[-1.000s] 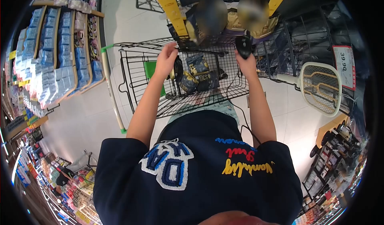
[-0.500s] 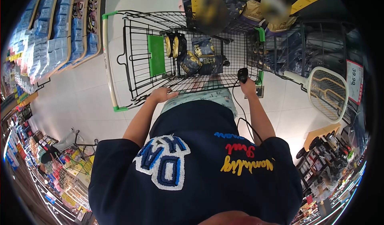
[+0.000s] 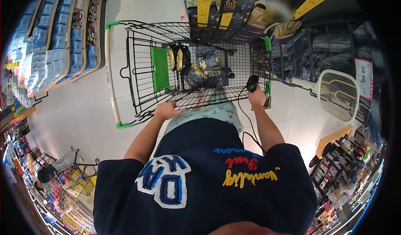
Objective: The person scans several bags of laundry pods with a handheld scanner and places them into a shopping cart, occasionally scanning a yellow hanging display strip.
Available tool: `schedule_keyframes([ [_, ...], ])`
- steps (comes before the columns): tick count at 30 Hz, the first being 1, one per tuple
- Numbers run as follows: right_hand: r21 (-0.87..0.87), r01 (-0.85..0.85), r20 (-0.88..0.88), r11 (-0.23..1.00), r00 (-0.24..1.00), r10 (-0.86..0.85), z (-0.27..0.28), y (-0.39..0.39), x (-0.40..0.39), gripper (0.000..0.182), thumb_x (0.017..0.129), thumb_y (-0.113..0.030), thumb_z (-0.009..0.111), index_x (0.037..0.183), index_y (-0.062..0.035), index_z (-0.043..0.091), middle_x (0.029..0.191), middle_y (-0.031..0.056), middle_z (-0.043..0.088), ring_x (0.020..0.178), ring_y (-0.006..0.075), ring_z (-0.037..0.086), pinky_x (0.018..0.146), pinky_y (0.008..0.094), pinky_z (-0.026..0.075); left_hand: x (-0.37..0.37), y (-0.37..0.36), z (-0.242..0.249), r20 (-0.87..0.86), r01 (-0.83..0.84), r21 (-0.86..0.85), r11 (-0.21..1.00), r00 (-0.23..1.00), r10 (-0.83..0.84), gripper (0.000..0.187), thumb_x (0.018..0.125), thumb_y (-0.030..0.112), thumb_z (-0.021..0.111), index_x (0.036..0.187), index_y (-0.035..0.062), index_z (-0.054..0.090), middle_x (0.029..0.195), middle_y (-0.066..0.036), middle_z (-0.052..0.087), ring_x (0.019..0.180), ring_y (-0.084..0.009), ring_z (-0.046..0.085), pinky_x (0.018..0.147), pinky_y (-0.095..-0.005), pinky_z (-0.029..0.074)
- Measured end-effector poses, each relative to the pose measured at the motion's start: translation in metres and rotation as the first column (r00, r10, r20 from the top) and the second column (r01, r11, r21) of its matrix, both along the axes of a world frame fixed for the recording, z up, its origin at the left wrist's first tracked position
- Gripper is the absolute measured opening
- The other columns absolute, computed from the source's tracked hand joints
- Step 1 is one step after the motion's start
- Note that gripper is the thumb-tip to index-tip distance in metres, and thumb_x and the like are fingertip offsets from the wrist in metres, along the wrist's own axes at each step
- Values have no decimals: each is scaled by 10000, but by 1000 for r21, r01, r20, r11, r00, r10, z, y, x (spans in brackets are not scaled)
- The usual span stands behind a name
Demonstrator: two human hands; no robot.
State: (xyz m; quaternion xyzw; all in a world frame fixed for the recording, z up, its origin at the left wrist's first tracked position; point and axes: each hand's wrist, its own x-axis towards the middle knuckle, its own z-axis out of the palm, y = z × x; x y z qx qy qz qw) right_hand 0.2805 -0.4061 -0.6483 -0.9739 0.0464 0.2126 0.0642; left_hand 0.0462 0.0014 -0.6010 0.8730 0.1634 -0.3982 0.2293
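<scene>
My left hand (image 3: 168, 110) is closed on the near side rim of a black wire shopping cart (image 3: 112, 74) with green corners; its thumb lies along the rim. In my right hand (image 3: 257, 96) is a black handheld device (image 3: 252, 83) with a cable running down, held by the cart's near right corner. Inside the cart lie several dark bags with gold print, among them an upper bag (image 3: 207, 57), a lower bag (image 3: 217, 78) and a tilted bag (image 3: 195, 77). A green panel (image 3: 159, 69) is fixed at the cart's left end.
Shelves of blue packs (image 3: 58, 47) stand at the left. Beyond the cart are stacked dark and gold bags (image 3: 238, 3). To the right hang a white racket (image 3: 338, 95) and a red-edged price sign (image 3: 364, 79). Another cart (image 3: 79, 174) stands lower left, on the tiled floor (image 3: 71, 109).
The cart and both hands appear slightly lower and further left in view. A dark blurred round shape beyond the cart is gone, and dark bags show there. Both hands keep their hold.
</scene>
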Motion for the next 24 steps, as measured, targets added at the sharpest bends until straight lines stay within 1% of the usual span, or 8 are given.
schedule_keyframes([
  [1,-17,-5,17,1000,1000,5,-2,0,-1,394,784,-285,720,1127,-108,643,993,186,733,940,406,702,811,518,560,4,1,5,-49,6,-9,1000,999,-6,800,786,801,549,1024,61,737,980,-178,746,985,-363,702,855,-463,544],
  [5,3,53,50,999,997,-53,7,5,3,378,780,-264,725,1123,-118,663,1014,174,734,946,404,699,811,522,558,1,2,-6,-65,12,-8,1000,998,-12,840,787,816,531,1111,69,737,1046,-191,742,1053,-366,687,901,-466,538],
  [9,-5,38,44,999,998,-38,3,3,7,357,786,-245,721,1114,-119,659,1017,175,732,949,398,700,817,513,558,5,1,-3,-124,20,-18,1000,992,-23,886,787,839,505,1205,87,716,1117,-184,733,1110,-362,671,944,-463,529],
  [10,-13,17,21,1000,1000,-16,-2,0,11,351,789,-240,720,1110,-114,654,1022,175,732,952,393,701,819,511,559,-3,3,-17,-67,14,-13,1000,998,-15,918,769,875,480,1102,58,734,1065,-206,734,1055,-375,685,890,-481,539],
  [13,-16,3,-1,1000,1000,-3,-11,-2,16,357,799,-241,726,1117,-106,638,1041,174,729,963,391,703,824,510,563,2,4,-12,-82,44,-7,999,996,-44,946,770,897,448,1100,53,721,1065,-235,718,1054,-403,674,886,-494,531],
  [16,-29,9,-25,1000,1000,-10,-7,0,20,373,804,-249,737,1132,-107,630,1059,182,725,969,391,705,831,510,566,4,6,-15,-84,77,-28,997,993,-79,939,775,895,428,1075,68,754,1032,-236,728,1038,-395,686,877,-492,536],
  [21,2,23,-6,1000,1000,-23,-4,3,21,386,809,-235,729,1149,-90,616,1042,184,728,959,389,708,816,511,574,13,4,-3,-28,64,-12,998,998,-64,938,788,889,416,1055,56,754,1010,-247,727,1020,-399,692,884,-491,537],
  [24,37,44,10,998,999,-44,3,5,22,355,796,-230,710,1109,-81,636,1026,197,719,968,396,700,841,509,561,7,5,-4,-33,82,-25,996,996,-83,940,787,886,427,1048,42,747,1017,-243,727,1021,-397,690,891,-485,535],
])
